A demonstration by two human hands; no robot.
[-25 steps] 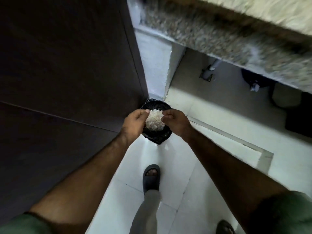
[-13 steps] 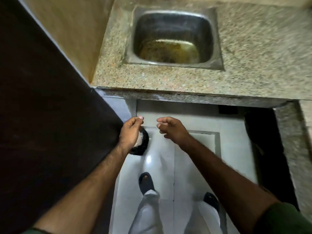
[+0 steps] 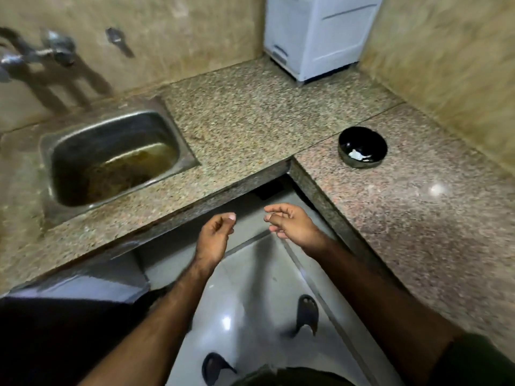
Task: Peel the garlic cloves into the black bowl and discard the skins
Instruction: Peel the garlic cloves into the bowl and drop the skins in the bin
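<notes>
A black bowl (image 3: 362, 146) with a few pale garlic cloves (image 3: 359, 155) inside sits on the granite desk (image 3: 418, 213), well right of the steel sink (image 3: 111, 154). Left hand (image 3: 213, 240) and right hand (image 3: 292, 225) hover below the desk edge, fingers loosely curled, holding nothing.

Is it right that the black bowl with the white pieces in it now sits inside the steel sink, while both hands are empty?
Not quite. The head view shows the black bowl on the granite counter, right of the steel sink, not inside it. Left hand and right hand are indeed empty.
</notes>
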